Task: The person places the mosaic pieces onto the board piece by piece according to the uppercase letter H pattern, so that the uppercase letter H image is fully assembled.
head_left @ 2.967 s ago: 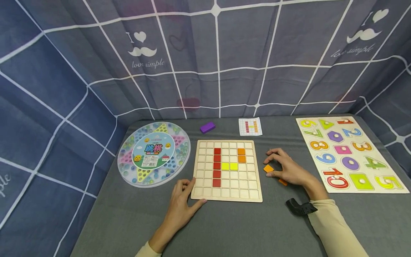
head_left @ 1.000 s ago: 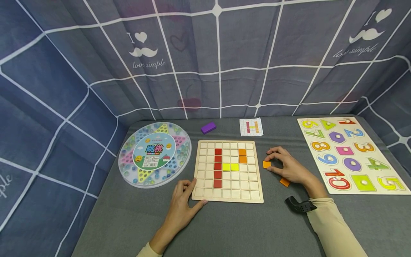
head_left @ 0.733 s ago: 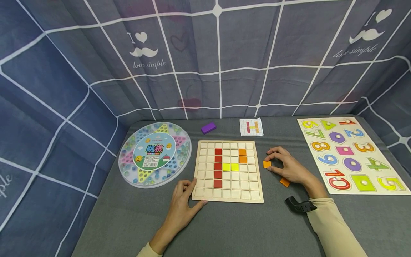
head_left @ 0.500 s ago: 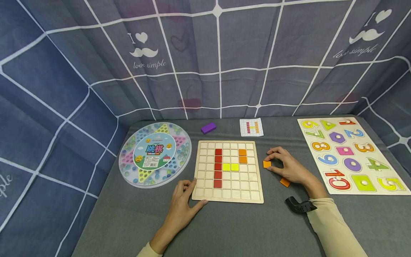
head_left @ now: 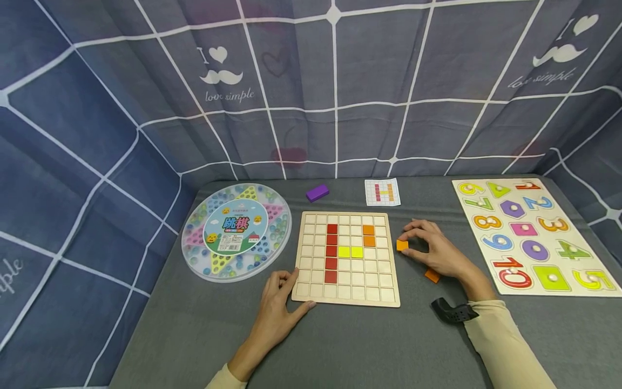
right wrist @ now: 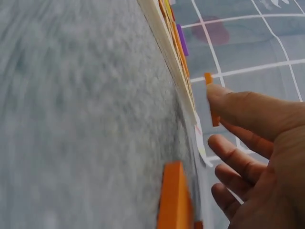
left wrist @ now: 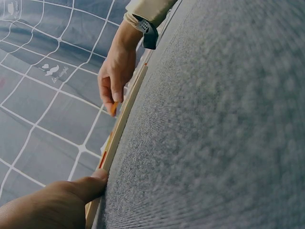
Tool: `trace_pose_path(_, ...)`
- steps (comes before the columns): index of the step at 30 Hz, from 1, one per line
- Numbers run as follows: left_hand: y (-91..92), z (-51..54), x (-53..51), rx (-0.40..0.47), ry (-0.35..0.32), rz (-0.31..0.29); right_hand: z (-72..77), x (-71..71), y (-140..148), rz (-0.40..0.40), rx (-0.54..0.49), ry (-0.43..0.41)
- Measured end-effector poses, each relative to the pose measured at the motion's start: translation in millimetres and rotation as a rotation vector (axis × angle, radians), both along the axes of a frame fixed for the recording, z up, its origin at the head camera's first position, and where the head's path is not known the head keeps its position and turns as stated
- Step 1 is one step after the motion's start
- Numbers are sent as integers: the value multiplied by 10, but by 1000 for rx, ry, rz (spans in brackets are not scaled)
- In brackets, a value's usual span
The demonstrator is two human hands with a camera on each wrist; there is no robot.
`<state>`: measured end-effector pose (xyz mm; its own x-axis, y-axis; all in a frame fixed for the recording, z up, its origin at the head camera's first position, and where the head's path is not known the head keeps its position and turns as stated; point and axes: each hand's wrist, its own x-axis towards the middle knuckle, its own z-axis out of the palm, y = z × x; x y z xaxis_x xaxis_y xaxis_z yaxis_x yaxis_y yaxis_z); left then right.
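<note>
On the grey cloth lies a wooden grid board [head_left: 311, 292]. It bears a column of red tiles [head_left: 331, 250], two yellow tiles [head_left: 350, 252] and two orange tiles [head_left: 369, 235]. My left hand [head_left: 274, 305] holds the board's near-left corner, thumb on the front edge and index finger on the left side. Just off the board's right side, my right hand [head_left: 434, 251] pinches an orange square tile [head_left: 401, 245] between thumb and index finger. In the right wrist view that tile [right wrist: 212, 102] is seen edge-on, off the cloth. More orange [head_left: 432, 275] lies below the right hand, partly covered by it.
A small card [head_left: 382, 193] printed with a coloured grid pattern lies behind the board, with a purple block [head_left: 317, 193] to its left. The round Chinese checkers box [head_left: 236, 232] is at left. A number-and-shape puzzle board [head_left: 536, 237] lies at right.
The orange tile in my right hand has turned from a diamond angle to nearly square with the board and moved slightly up and left. My left hand keeps its place on the board.
</note>
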<state>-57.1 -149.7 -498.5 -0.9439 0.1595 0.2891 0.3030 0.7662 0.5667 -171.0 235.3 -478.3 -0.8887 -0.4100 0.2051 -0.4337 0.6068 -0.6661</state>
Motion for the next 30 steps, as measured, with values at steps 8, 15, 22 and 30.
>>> trace_pose_path(8, -16, 2, 2, -6, 0, 2, 128, -44, -275, 69, -37, -5)
trace_pose_path(15, -19, 4, 10, -14, 12, 2, 130, -88, -561, 143, -63, -2)
trace_pose_path(22, 3, -2, 3, -6, 9, -9, 3, -94, -593, 160, -60, -16)
trace_pose_path(30, 0, -12, -1, -4, 8, -5, -47, -107, -597, 167, -61, -11)
